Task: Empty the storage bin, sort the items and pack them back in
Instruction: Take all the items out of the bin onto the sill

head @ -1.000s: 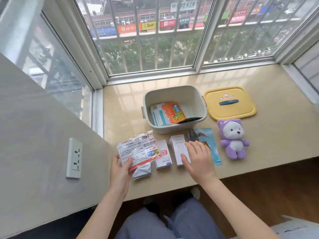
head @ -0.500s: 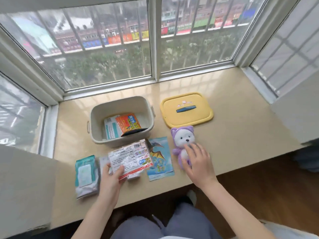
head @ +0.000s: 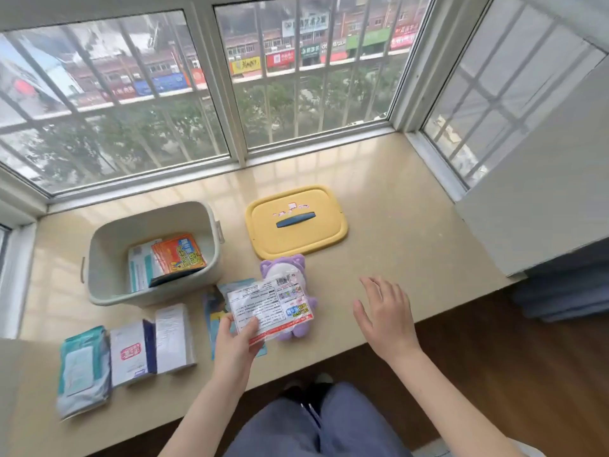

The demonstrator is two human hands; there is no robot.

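The left hand (head: 235, 341) pinches a flat printed packet (head: 270, 306) by its lower edge and holds it over the purple toy (head: 296, 263), just right of the bin (head: 108, 268). The right hand (head: 385, 316) hovers spread and empty, further right of the bin. The bin has an orange packet (head: 179, 253) inside, so I think sorted and unsorted things may get mixed. The smooth printed packet may also slide from such a thin grip.

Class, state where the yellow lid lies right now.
In the head view, the yellow lid lies flat on the sill, just right of the storage bin and behind the purple plush toy.
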